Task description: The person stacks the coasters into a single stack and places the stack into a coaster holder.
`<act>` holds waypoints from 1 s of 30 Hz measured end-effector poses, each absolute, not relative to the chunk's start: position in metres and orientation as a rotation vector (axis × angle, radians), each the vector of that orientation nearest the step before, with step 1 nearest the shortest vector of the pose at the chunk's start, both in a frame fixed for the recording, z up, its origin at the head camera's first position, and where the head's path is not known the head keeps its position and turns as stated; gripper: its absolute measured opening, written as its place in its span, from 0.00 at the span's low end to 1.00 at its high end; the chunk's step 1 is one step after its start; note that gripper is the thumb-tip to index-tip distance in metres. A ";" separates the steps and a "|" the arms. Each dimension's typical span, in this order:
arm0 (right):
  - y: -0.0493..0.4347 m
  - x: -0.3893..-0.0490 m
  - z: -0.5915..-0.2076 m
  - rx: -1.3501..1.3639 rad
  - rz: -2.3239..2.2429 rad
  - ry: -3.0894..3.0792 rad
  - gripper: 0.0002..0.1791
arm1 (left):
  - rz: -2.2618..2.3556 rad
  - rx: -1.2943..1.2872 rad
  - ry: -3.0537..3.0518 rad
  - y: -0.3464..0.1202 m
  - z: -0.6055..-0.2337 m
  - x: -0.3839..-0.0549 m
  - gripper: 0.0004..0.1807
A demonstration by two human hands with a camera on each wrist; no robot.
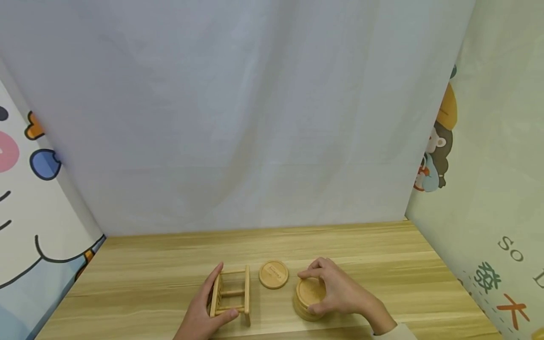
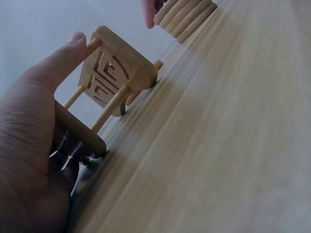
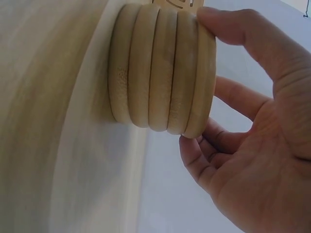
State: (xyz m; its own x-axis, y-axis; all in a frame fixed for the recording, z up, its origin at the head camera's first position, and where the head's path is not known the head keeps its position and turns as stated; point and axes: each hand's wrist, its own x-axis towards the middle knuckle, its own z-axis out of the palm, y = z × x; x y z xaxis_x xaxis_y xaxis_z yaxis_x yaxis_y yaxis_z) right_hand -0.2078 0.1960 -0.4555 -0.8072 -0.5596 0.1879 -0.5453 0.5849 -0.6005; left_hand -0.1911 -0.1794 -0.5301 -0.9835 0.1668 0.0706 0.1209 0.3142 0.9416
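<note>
My left hand (image 1: 200, 312) grips a small wooden coaster rack (image 1: 247, 290) by its left side, with the thumb along the near edge. The rack has two end panels joined by round rods; cut-out slots mark the far panel in the left wrist view. My right hand (image 1: 340, 289) pinches the rim of the top round wooden coaster (image 3: 207, 73) on a stack of several coasters (image 3: 142, 68), thumb and fingers on opposite sides. This top coaster sits flush against the one below. Between the hands, a single wooden coaster (image 1: 273, 275) with engraved marks lies flat.
A wood-grain table (image 1: 148, 264) carries everything. Behind it hangs a pale grey curtain (image 1: 255, 118). Printed cartoon cloth (image 1: 38, 198) stands along the left side, and a pale green printed sheet (image 1: 488, 189) along the right.
</note>
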 end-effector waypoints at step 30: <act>0.199 -0.207 -0.449 -0.905 -1.114 2.752 0.61 | 1.856 0.261 2.449 -0.179 -0.527 -0.189 0.59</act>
State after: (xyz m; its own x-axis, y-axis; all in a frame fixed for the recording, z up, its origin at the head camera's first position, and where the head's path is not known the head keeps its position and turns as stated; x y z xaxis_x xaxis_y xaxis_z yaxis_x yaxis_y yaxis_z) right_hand -0.2070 0.1991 -0.4490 -0.8294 -0.5303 0.1757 -0.5033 0.5728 -0.6470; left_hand -0.1886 -0.1789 -0.5271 -0.9840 0.1692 0.0562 0.0999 0.2621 0.9599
